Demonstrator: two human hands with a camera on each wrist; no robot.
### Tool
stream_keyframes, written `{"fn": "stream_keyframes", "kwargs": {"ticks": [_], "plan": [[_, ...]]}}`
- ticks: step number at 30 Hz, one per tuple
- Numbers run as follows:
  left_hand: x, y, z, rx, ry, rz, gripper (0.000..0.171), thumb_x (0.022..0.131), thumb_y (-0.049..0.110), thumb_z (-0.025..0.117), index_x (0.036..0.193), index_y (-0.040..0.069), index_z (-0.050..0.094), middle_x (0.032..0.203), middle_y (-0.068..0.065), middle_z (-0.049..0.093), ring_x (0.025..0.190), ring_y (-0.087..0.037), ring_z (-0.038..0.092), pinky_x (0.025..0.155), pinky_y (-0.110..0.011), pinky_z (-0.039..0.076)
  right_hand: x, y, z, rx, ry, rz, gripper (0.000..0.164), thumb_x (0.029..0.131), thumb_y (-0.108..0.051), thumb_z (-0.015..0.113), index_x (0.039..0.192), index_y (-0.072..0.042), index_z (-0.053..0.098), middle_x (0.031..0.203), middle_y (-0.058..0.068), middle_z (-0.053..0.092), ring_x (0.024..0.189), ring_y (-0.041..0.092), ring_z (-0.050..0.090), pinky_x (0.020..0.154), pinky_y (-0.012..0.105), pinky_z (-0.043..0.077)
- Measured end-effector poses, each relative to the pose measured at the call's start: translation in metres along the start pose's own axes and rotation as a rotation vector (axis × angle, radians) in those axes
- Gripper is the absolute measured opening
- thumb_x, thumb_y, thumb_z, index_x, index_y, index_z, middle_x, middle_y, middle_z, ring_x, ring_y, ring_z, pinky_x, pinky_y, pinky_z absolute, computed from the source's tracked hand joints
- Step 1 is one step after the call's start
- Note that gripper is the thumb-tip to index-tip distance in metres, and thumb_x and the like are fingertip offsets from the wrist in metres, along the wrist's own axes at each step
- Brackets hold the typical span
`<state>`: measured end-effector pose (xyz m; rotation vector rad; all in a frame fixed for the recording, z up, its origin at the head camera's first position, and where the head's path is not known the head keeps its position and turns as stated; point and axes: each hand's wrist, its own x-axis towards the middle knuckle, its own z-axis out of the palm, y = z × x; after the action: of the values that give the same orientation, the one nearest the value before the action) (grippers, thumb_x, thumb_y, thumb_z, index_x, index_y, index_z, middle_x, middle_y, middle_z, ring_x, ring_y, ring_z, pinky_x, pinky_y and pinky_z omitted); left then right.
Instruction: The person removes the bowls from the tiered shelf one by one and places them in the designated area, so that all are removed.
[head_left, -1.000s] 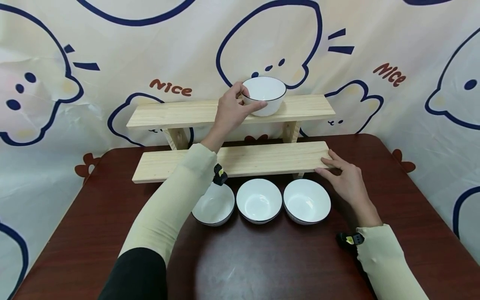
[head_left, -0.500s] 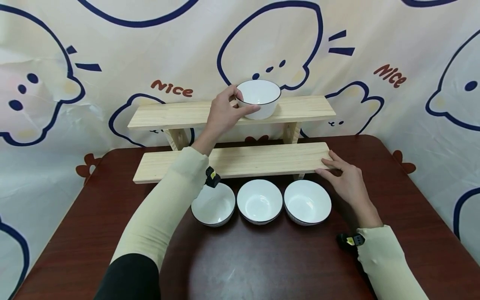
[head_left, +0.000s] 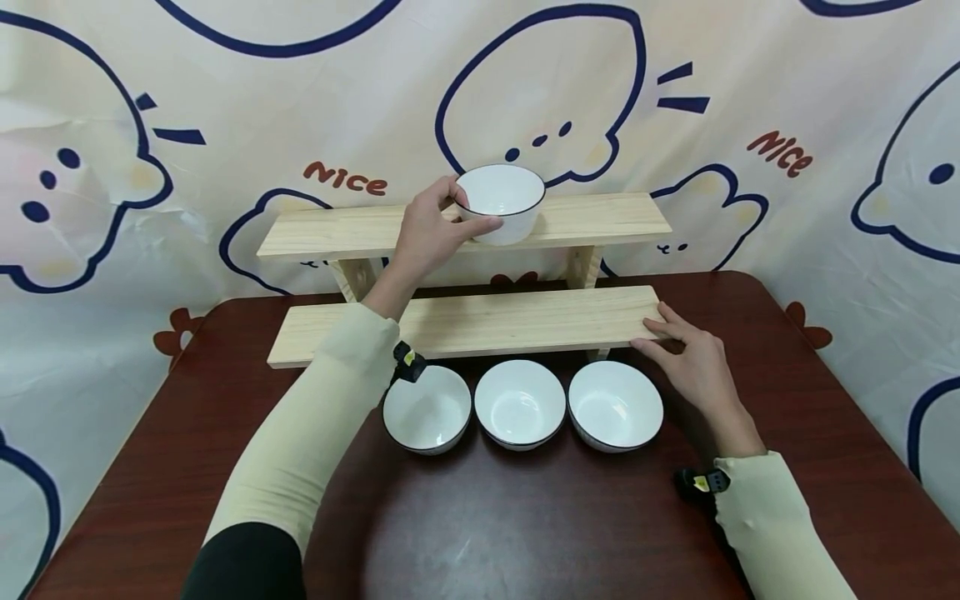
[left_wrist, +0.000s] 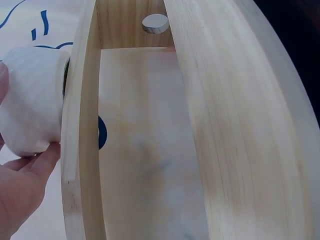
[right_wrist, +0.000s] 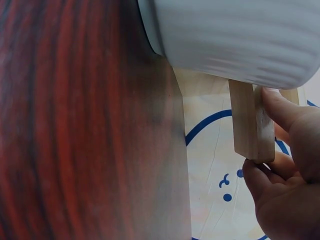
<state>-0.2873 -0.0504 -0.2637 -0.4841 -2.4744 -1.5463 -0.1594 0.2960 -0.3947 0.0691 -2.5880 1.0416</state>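
Observation:
At the upper board (head_left: 322,232) of a two-tier wooden shelf, my left hand (head_left: 429,233) pinches a white bowl (head_left: 504,196) with a dark rim, thumb on the near side and fingers at the left edge. The left wrist view shows the same bowl (left_wrist: 32,100) right at the edge of the wood. My right hand (head_left: 693,362) grips the right end of the lower board (head_left: 525,323). In the right wrist view, its thumb and fingers (right_wrist: 260,182) lie on opposite sides of the board end (right_wrist: 247,125).
Three more white bowls stand in a row on the dark table before the shelf: a left one (head_left: 427,408), a middle one (head_left: 520,404) and a right one (head_left: 615,406). A printed cloth (head_left: 360,100) hangs behind the table (head_left: 480,517).
My left hand has moved left along the upper board with the bowl, and slightly lower in the view. The right hand stays on the lower board's end.

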Motion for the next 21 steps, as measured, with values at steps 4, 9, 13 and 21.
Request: {"fn": "stream_keyframes", "kwargs": {"ticks": [4, 9, 13, 21], "plan": [[-0.003, -0.002, -0.005, -0.019, 0.003, 0.004, 0.048, 0.079, 0.031, 0.090, 0.095, 0.008, 0.051, 0.154, -0.002, 0.048, 0.140, -0.020, 0.046, 0.107, -0.034, 0.046, 0.000, 0.001, 0.000, 0.002, 0.001, -0.002, 0.047, 0.089, -0.018, 0.081, 0.127, 0.006, 0.066, 0.149, 0.024, 0.046, 0.134, 0.047, 0.045, 0.103, 0.062, 0.042], [-0.008, -0.005, -0.011, -0.025, 0.014, 0.008, 0.047, 0.079, 0.029, 0.090, 0.094, 0.009, 0.051, 0.154, -0.003, 0.048, 0.140, -0.019, 0.045, 0.109, -0.033, 0.043, 0.000, 0.001, -0.002, 0.003, -0.002, -0.001, 0.048, 0.090, -0.020, 0.080, 0.127, 0.006, 0.065, 0.150, 0.024, 0.046, 0.134, 0.048, 0.044, 0.103, 0.063, 0.041], [-0.012, -0.007, -0.018, -0.045, 0.029, 0.019, 0.046, 0.078, 0.027, 0.091, 0.093, 0.007, 0.052, 0.153, -0.004, 0.049, 0.140, -0.018, 0.045, 0.110, -0.034, 0.042, 0.000, 0.001, -0.002, 0.002, -0.007, 0.005, 0.048, 0.090, -0.020, 0.080, 0.128, 0.006, 0.065, 0.150, 0.024, 0.046, 0.135, 0.048, 0.044, 0.103, 0.063, 0.041], [-0.019, -0.011, -0.029, -0.121, 0.036, 0.005, 0.046, 0.077, 0.021, 0.092, 0.091, 0.004, 0.051, 0.157, -0.009, 0.044, 0.143, -0.016, 0.041, 0.115, -0.031, 0.035, 0.000, 0.000, 0.000, 0.002, -0.004, 0.015, 0.048, 0.090, -0.020, 0.080, 0.128, 0.005, 0.065, 0.150, 0.023, 0.046, 0.136, 0.047, 0.044, 0.104, 0.063, 0.041]]}}
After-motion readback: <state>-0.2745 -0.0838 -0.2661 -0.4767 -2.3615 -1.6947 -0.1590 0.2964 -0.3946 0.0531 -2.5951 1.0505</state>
